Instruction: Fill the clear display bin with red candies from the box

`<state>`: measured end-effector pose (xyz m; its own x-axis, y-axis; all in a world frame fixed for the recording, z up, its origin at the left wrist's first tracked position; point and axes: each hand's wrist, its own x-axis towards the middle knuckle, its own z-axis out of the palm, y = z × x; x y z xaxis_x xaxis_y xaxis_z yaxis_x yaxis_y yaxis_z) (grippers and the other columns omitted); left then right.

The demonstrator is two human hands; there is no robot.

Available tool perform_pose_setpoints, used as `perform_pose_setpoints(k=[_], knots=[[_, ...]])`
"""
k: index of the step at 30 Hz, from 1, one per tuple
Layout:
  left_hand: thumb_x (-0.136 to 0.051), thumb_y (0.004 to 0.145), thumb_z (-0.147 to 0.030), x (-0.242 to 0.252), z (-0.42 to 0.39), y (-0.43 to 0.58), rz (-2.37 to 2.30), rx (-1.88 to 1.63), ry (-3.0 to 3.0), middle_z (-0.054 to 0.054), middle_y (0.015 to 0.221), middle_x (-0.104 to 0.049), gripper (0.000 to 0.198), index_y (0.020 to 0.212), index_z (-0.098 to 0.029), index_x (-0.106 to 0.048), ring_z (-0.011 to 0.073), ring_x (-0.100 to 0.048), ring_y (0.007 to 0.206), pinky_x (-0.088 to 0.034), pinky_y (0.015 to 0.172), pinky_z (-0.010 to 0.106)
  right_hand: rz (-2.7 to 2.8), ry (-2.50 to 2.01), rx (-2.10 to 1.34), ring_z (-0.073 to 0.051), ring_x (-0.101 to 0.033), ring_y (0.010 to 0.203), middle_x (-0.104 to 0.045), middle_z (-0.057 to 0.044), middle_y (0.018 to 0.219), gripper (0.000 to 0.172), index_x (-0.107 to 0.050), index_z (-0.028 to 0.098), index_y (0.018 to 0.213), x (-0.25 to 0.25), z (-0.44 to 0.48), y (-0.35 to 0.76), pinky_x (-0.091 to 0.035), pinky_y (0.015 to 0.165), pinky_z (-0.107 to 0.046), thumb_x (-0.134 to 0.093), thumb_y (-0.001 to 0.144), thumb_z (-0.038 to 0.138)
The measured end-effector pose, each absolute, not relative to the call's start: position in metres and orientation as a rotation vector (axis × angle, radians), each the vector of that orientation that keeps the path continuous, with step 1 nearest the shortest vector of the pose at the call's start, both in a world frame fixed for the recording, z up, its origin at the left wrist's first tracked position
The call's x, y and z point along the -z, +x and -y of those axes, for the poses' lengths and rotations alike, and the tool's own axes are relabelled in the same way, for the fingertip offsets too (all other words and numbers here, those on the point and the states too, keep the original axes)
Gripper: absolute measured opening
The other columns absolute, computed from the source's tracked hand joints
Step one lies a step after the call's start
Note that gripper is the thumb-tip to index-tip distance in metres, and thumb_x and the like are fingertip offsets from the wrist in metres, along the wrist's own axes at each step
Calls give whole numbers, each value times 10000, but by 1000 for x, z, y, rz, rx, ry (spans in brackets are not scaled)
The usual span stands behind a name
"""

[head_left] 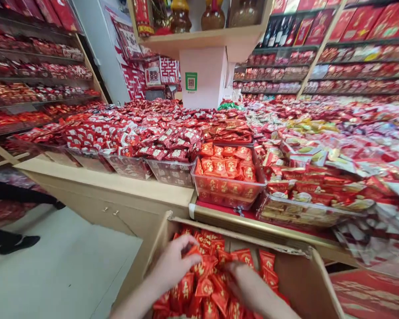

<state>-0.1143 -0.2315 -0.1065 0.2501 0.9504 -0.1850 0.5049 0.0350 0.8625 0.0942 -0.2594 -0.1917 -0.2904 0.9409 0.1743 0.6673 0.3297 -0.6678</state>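
An open cardboard box [299, 270] stands at the bottom centre, with many red wrapped candies [204, 285] inside. Over its left part, my left hand [177, 261] has thumb and fingers apart, touching the candies. My right hand [244, 281] reaches among the candies in the middle, its fingertips partly hidden and blurred, so what it holds does not show. Just beyond the box, a clear plastic bin [228, 192] of similar red candies [231, 166] sits on the counter edge.
More clear bins [171, 173] of packets line the counter [119, 186] to the left and right. A pillar [202, 75] under a shelf rises behind. A person's legs [6, 239] show at far left. Stocked shelves stand on both sides.
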Motion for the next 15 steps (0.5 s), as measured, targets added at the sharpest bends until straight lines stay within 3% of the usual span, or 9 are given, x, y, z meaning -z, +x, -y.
perform_pose_setpoints(k=[3,6,10,15], knots=[[-597,656,-247,86,221,-104,-1281,-847,1475,-16,683,-570,214,847,-159,-556,109,-500,623,-369,592,205,1712,-1358,-1112,-221,-592,798,-656,-96,848,272,-625,175,898,147,255,95,-467,707,-376,-406,791,298],[-621,657,-240,79,215,-91,-1165,-892,1350,-11,656,-585,250,879,-150,-552,90,-507,571,-380,556,196,1276,-1174,-1532,-153,-576,699,-626,-58,832,347,-579,162,971,117,252,92,-468,614,-292,-400,808,411],[-640,659,-247,77,218,-75,-1033,-962,1118,-19,619,-594,343,967,-157,-517,88,-522,534,-404,550,209,1152,-1132,-1509,-78,-467,499,-536,31,564,239,-590,149,712,106,254,85,-397,515,-219,-555,727,385],[-644,660,-258,80,230,-69,-930,-1002,914,26,803,-624,384,1005,-169,-500,138,-569,718,-452,635,253,1084,-1173,-1337,-86,-460,482,-539,19,528,245,-574,145,655,112,254,81,-394,489,-223,-545,738,373]])
